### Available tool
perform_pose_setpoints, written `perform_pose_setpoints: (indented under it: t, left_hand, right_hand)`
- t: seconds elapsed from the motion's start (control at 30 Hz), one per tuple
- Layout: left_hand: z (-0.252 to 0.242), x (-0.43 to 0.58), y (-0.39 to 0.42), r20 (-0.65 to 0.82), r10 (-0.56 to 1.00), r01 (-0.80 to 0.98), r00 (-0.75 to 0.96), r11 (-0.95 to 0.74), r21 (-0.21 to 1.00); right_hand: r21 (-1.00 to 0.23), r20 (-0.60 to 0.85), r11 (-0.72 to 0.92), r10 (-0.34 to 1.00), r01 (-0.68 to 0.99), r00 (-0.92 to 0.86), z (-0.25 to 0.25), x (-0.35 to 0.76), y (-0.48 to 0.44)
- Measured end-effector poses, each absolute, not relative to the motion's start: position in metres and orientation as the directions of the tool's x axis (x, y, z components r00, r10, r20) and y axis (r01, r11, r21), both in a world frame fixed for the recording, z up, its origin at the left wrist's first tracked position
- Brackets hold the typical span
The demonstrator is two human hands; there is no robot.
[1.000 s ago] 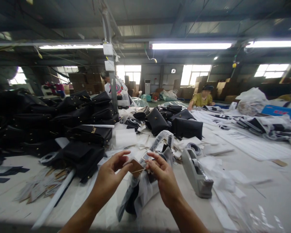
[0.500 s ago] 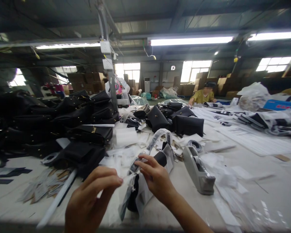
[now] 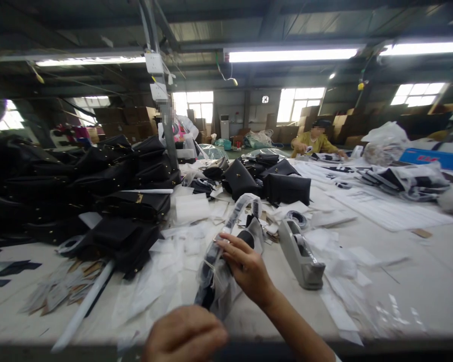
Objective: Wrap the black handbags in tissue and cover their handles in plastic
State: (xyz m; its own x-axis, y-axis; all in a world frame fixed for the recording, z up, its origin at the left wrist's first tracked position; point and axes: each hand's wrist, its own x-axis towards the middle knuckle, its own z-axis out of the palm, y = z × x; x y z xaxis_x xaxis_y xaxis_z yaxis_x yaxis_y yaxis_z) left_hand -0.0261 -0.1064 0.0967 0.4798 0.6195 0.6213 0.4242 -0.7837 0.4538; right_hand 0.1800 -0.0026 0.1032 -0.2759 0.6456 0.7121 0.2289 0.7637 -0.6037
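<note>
My right hand (image 3: 247,266) grips the plastic-wrapped handle (image 3: 232,221) of a bag, thumb hidden behind it. The handle arches up and away from me. Below it, the black bag body (image 3: 207,296) stands on the table, partly covered by pale wrapping (image 3: 226,286). A thin white string crosses the handle just below my right fingers. My left hand (image 3: 184,334) is low at the front edge, near the bag's base, its fingers curled together and somewhat blurred. What it may hold cannot be made out. Right of the bag stands a grey tape dispenser (image 3: 302,256).
Black bags (image 3: 86,181) are piled high at the left, and more bags (image 3: 287,188) lie beyond the handle. Cards (image 3: 62,286) and a white tube (image 3: 85,306) lie at front left. White sheets (image 3: 191,206) are scattered about. A co-worker (image 3: 317,143) sits across the table.
My left hand has moved down and right, from beside the string to the front edge. My right hand stays on the handle. The view has shifted slightly.
</note>
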Motion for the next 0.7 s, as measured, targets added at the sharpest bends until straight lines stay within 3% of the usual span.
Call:
perform_pose_setpoints:
  t: [0.07, 0.13, 0.23, 0.4, 0.7]
  left_hand:
    - [0.101, -0.035, -0.097, 0.646, 0.760, 0.588, 0.070, -0.555, 0.589]
    - [0.096, -0.033, -0.086, 0.498, 0.850, 0.535, -0.170, -0.344, 0.771]
    - [0.074, -0.012, -0.075, 0.286, 0.942, 0.402, -0.178, -0.196, 0.895]
    - [0.040, 0.019, -0.070, 0.099, 0.942, 0.496, -0.320, 0.078, 0.865]
    - [0.046, -0.033, -0.042, 0.074, 0.983, 0.488, -0.166, 0.017, 0.873]
  right_hand:
    - [-0.638, 0.700, 0.714, 0.694, 0.287, -0.168, 0.096, 0.196, 0.000]
    - [-0.675, 0.669, 0.628, 0.742, 0.387, -0.036, 0.083, 0.213, 0.008]
    - [-0.698, 0.608, 0.491, 0.791, 0.521, 0.070, 0.058, 0.235, 0.030]
    - [-0.778, 0.455, 0.317, 0.880, 0.543, 0.137, 0.018, 0.245, 0.079]
    - [-0.818, 0.360, 0.261, 0.927, 0.512, 0.102, 0.014, 0.266, 0.104]
